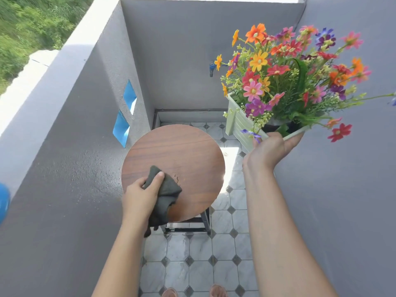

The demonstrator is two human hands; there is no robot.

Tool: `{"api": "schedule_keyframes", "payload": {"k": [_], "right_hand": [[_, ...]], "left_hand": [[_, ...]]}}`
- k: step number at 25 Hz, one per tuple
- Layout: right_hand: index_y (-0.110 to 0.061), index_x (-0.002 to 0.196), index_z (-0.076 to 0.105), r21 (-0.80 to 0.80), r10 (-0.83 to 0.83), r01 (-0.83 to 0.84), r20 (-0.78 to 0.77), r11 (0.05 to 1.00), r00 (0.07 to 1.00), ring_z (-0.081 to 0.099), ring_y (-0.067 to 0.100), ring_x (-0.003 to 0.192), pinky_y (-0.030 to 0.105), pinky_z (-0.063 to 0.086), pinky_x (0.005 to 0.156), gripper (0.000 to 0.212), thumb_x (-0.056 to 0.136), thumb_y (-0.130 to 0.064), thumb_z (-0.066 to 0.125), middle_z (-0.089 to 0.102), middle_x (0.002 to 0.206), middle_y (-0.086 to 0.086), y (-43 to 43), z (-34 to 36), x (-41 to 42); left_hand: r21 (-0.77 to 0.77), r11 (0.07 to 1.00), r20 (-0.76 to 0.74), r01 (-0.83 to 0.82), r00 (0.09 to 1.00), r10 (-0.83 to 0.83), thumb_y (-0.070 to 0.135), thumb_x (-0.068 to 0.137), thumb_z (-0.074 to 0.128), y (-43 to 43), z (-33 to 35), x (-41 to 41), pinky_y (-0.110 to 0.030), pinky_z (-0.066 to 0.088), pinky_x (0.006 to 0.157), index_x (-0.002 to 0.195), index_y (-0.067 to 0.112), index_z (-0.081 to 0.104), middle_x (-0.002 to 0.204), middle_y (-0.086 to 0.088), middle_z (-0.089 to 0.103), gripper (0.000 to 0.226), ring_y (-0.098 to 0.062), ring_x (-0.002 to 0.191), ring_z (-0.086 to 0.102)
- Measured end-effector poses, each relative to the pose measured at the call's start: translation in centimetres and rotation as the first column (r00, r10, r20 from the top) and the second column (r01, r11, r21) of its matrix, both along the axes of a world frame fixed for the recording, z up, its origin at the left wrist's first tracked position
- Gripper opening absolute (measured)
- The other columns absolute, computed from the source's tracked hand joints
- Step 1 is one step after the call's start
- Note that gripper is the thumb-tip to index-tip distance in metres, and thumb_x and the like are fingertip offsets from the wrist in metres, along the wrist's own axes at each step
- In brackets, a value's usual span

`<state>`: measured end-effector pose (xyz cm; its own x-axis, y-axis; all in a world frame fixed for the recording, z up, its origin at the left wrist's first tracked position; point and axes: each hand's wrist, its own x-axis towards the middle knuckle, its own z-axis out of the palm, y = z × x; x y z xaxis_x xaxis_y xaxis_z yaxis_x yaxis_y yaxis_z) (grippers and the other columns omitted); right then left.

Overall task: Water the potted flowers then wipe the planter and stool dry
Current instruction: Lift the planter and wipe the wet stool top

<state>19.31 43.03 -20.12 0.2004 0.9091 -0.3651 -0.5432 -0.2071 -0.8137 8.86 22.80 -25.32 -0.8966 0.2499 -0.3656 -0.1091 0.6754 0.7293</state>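
Note:
A round wooden stool (182, 151) stands in the middle of the narrow balcony. My left hand (141, 196) presses a dark grey cloth (167, 194) onto the stool's near left part. A small wet patch (177, 178) shows on the wood just right of the cloth. My right hand (270, 152) holds a pale green slatted planter (237, 125) up in the air to the right of the stool, gripping its near corner. Colourful flowers (287, 69) fill the planter and hide most of its rim.
A blue tap (211, 68) sticks out of the grey back wall. Grey walls close in on the left and right. The tiled floor (199, 260) looks wet below the stool. A blue object (3, 202) shows at the left edge. My feet (192, 292) are at the bottom.

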Motion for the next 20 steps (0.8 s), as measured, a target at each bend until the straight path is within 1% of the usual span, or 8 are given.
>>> {"api": "schedule_keyframes", "payload": {"k": [2, 3, 5, 7, 11, 14, 17, 20], "right_hand": [[-0.036, 0.144, 0.022, 0.013, -0.003, 0.003, -0.018, 1.0, 1.0, 0.046, 0.025, 0.124, 0.023, 0.049, 0.06, 0.077, 0.08, 0.007, 0.026, 0.029, 0.151, -0.003, 0.0, 0.4, 0.0], [-0.036, 0.144, 0.022, 0.015, -0.005, 0.005, -0.026, 1.0, 1.0, 0.046, 0.025, 0.123, 0.022, 0.049, 0.059, 0.078, 0.08, 0.007, 0.026, 0.03, 0.15, -0.003, 0.0, 0.5, 0.0], [-0.036, 0.144, 0.021, 0.01, 0.0, 0.001, -0.026, 1.0, 1.0, 0.046, 0.024, 0.123, 0.023, 0.049, 0.059, 0.077, 0.08, 0.007, 0.026, 0.03, 0.15, -0.003, 0.0, 0.5, -0.1], [-0.035, 0.144, 0.02, 0.008, 0.004, -0.004, -0.016, 1.0, 1.0, 0.046, 0.024, 0.121, 0.022, 0.049, 0.06, 0.076, 0.081, 0.007, 0.026, 0.028, 0.15, -0.003, -0.2, 0.5, -0.1], [-0.034, 0.144, 0.02, -0.007, 0.006, -0.006, -0.023, 1.0, 1.0, 0.048, 0.022, 0.116, 0.023, 0.048, 0.061, 0.076, 0.081, 0.008, 0.025, 0.029, 0.15, -0.003, 0.4, 0.8, -0.3], [-0.035, 0.144, 0.021, -0.012, 0.009, -0.009, -0.017, 1.0, 1.0, 0.046, 0.023, 0.121, 0.021, 0.049, 0.058, 0.075, 0.082, 0.007, 0.025, 0.029, 0.15, -0.003, 0.3, 1.1, -0.3], [-0.035, 0.144, 0.02, 0.004, 0.012, -0.012, -0.017, 1.0, 1.0, 0.044, 0.024, 0.123, 0.022, 0.048, 0.06, 0.076, 0.082, 0.007, 0.025, 0.026, 0.151, -0.003, 0.4, 1.3, 0.0], [-0.035, 0.144, 0.019, -0.009, 0.004, -0.004, -0.001, 1.0, 1.0, 0.041, 0.023, 0.122, 0.022, 0.047, 0.06, 0.075, 0.083, 0.007, 0.026, 0.023, 0.151, -0.005, 0.4, 1.5, 0.0]], "left_hand": [[-0.1, 0.979, 0.004, 0.176, 0.984, -0.177, 0.057, 0.084, 0.055, 2.5, -0.5, 0.4, -0.032, 0.037, 0.075, 0.109, 0.015, 0.056, 0.103, -0.005, 0.061, 0.049, -0.028, 0.102, 0.055], [-0.285, 0.904, -0.091, 0.319, 0.93, -0.357, 0.061, 0.083, 0.052, 3.4, -1.2, 0.8, -0.036, 0.037, 0.077, 0.115, 0.017, 0.05, 0.111, -0.007, 0.057, 0.054, -0.03, 0.107, 0.051], [-0.585, 0.744, -0.339, 0.322, 0.736, -0.586, 0.061, 0.08, 0.056, 4.2, -3.1, 1.6, -0.041, 0.04, 0.074, 0.111, 0.015, 0.051, 0.112, -0.009, 0.055, 0.055, -0.032, 0.102, 0.049], [-0.611, 0.723, -0.449, 0.322, 0.611, -0.652, 0.056, 0.069, 0.069, 4.1, -3.9, 2.8, -0.039, 0.041, 0.062, 0.096, 0.01, 0.057, 0.095, -0.012, 0.057, 0.055, -0.032, 0.084, 0.052], [-0.612, 0.679, -0.369, 0.405, 0.614, -0.698, 0.054, 0.059, 0.076, 3.4, -5.0, 4.0, -0.04, 0.048, 0.06, 0.109, 0.003, 0.06, 0.099, -0.014, 0.062, 0.073, -0.034, 0.079, 0.055], [-0.519, 0.727, -0.381, 0.45, 0.64, -0.668, 0.028, 0.069, 0.074, 3.0, -5.8, 2.1, -0.044, 0.048, 0.067, 0.122, 0.0, 0.057, 0.109, -0.019, 0.059, 0.063, -0.039, 0.086, 0.054], [-0.214, 0.833, -0.37, 0.509, 0.747, -0.552, 0.024, 0.077, 0.049, 3.4, -4.0, 1.3, -0.035, 0.042, 0.076, 0.11, 0.002, 0.062, 0.095, -0.012, 0.051, 0.042, -0.034, 0.088, 0.052], [0.166, 0.872, -0.09, 0.461, 0.887, -0.452, 0.019, 0.087, 0.047, 4.0, -1.3, 0.9, -0.02, 0.035, 0.071, 0.091, 0.021, 0.065, 0.091, 0.003, 0.06, 0.019, -0.02, 0.09, 0.054]]}}
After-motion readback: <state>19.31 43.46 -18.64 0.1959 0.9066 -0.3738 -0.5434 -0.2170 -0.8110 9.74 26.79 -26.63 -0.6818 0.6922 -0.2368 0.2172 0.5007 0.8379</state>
